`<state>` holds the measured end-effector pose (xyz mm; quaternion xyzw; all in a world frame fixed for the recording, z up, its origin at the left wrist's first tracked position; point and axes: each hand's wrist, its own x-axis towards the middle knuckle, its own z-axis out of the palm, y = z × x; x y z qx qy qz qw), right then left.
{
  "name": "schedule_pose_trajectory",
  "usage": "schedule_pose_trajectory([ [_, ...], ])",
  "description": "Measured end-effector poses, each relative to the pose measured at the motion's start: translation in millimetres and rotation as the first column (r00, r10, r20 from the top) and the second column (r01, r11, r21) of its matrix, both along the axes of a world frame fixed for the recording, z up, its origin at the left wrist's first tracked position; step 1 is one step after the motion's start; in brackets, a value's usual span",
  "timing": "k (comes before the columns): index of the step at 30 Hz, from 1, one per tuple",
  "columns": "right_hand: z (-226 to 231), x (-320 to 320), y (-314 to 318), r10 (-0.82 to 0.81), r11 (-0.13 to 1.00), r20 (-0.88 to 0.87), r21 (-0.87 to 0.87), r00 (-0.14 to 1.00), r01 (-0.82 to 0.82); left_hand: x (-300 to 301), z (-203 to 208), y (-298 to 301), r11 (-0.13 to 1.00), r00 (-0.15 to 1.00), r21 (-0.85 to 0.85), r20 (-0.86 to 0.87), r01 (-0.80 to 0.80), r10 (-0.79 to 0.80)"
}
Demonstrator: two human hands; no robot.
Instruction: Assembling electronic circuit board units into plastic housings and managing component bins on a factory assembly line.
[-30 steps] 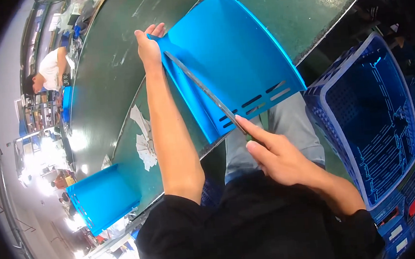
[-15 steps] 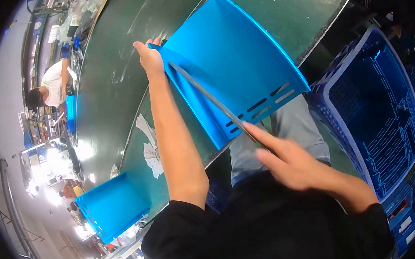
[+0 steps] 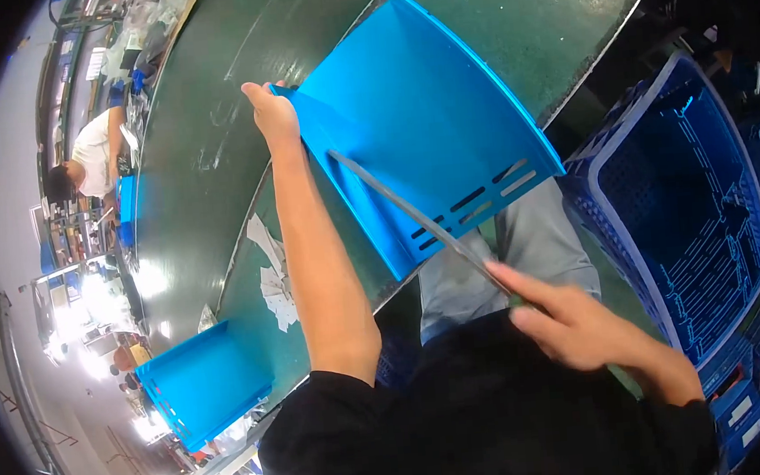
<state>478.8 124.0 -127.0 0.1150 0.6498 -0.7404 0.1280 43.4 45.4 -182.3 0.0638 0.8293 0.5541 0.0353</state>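
Note:
A bright blue U-shaped panel with raised sides and several slots at its near end rests tilted across the table's edge. My left hand is closed around the far corner of its left side, most of the fingers hidden behind that wall. In my right hand is a long, narrow grey file, gripped at its near end. The file slants across the panel's left wall, its tip towards the far left. Whether it touches the wall's edge all along cannot be seen.
The green table has torn white paper scraps on it. A second blue panel stands at the lower left. A large blue plastic crate is at my right. Across the table a person in white bends over another blue piece.
My right hand has drawn the file back towards me and to the right, so its tip sits lower along the panel's left wall. My left hand keeps its hold.

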Motion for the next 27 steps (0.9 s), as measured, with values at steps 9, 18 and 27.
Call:
schedule_pose_trajectory([
  [9, -31, -94, -16, -0.235, 0.959, -0.245, 0.097, 0.941, 0.265, 5, -5, 9, 0.988, 0.996, 0.155, 0.092, 0.001, -0.015],
  [18, 17, 44, 4, 0.052, 0.998, 0.075, -0.039, 0.996, -0.049, 0, -2, -3, 1.000, 0.998, 0.029, -0.066, 0.009, -0.007],
  [27, -1, -20, 1, 0.025, 0.995, 0.057, 0.092, 0.998, -0.031, 20, 7, 5, 0.992, 0.997, -0.122, -0.074, -0.042, 0.033],
])
